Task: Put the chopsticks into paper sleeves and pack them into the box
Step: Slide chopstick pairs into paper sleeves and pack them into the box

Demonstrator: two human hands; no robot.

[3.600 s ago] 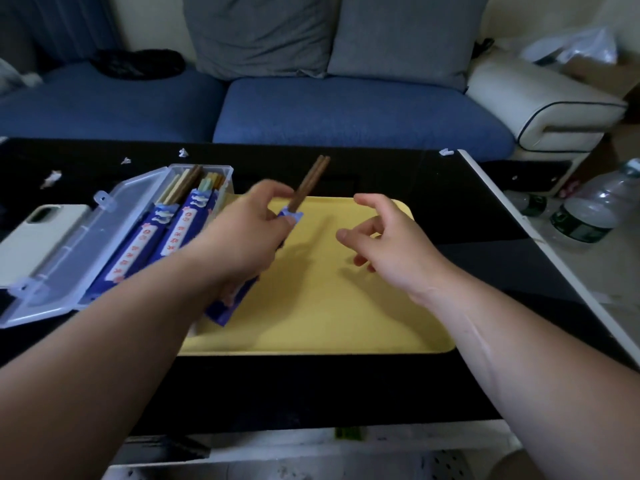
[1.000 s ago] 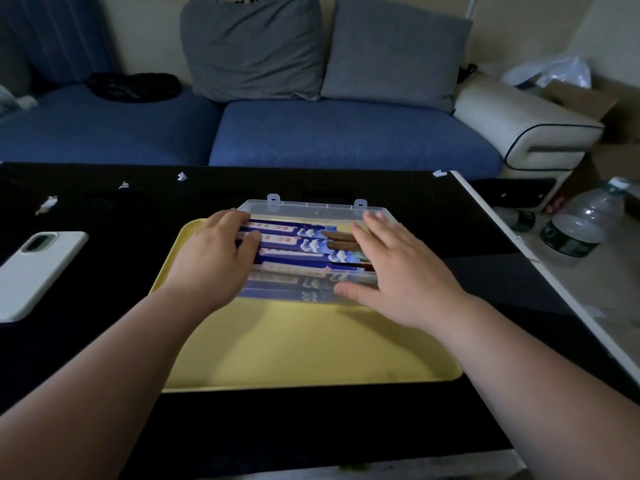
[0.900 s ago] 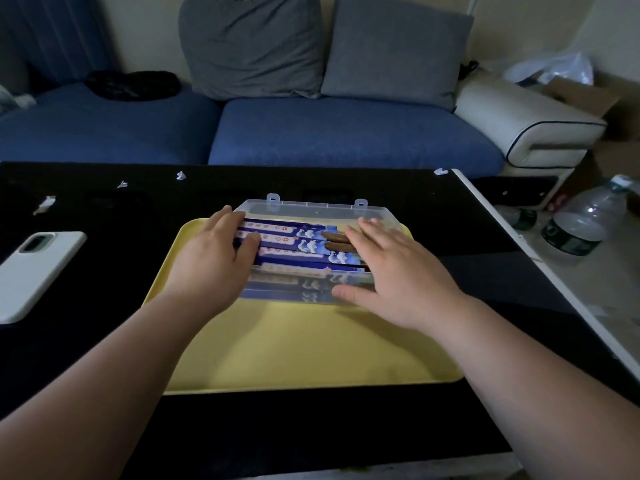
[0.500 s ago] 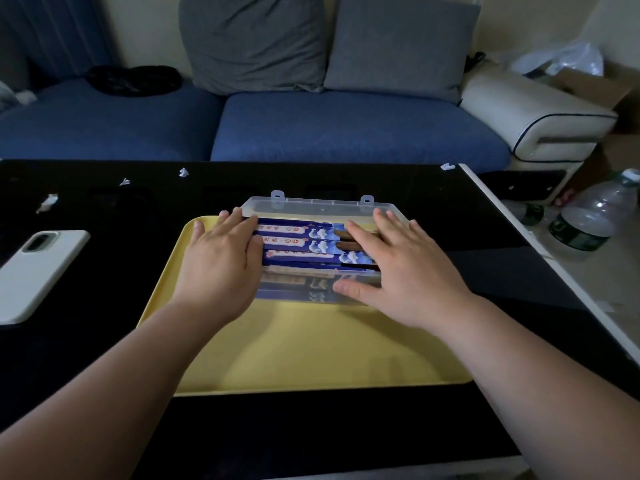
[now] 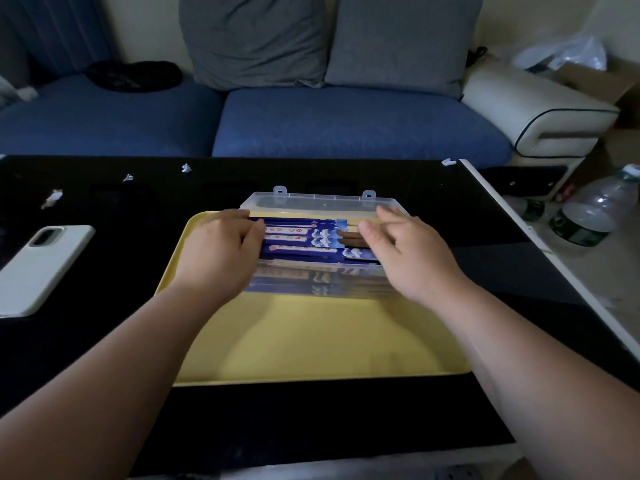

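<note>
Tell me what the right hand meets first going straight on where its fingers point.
The right hand lies over the clear box; going on, away and leftward, it likely meets the box's far latch-tab rim first. Depth is unclear.

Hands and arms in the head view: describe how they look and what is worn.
The left hand and right hand are bare; so are the left forearm and right forearm: no sleeves, gloves, rings, watch or bracelets show.

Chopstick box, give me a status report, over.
Left hand and right hand flat on the clear box, no grip. Sleeved chopsticks packed inside; box sits on the yellow tray. Nothing in the way.
</note>
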